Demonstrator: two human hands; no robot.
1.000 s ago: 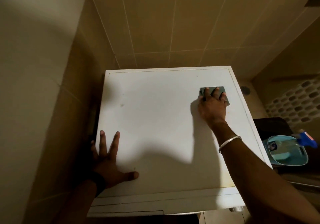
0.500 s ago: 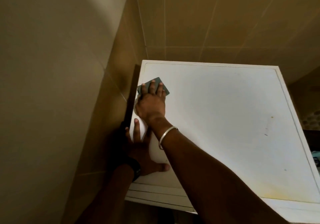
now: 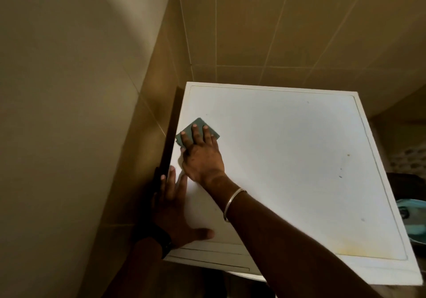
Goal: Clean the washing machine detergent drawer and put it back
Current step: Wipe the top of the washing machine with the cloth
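The detergent drawer itself cannot be picked out in this view; only thin seams along the near front edge of the washing machine (image 3: 299, 171) hint at where it may sit, so whether it is in or out cannot be told. What the step in hand appears to be is wiping the machine's white top. The right hand (image 3: 202, 157) lies flat on a grey-green cloth (image 3: 196, 128) near the left edge, fingers straight and spread, pressing rather than gripping. The left hand (image 3: 173, 208) rests open at the near left corner, fingers extended, thumb out to the right, seemingly steadying the person.

To do this well, the cloth probably wants even pressure and overlapping passes, carried right toward the small dark specks (image 3: 340, 176) and the yellowish stain (image 3: 359, 249) near the front right corner, which likely need firmer rubbing. A pale blue tub (image 3: 412, 214) sits off to the right, beside the machine.
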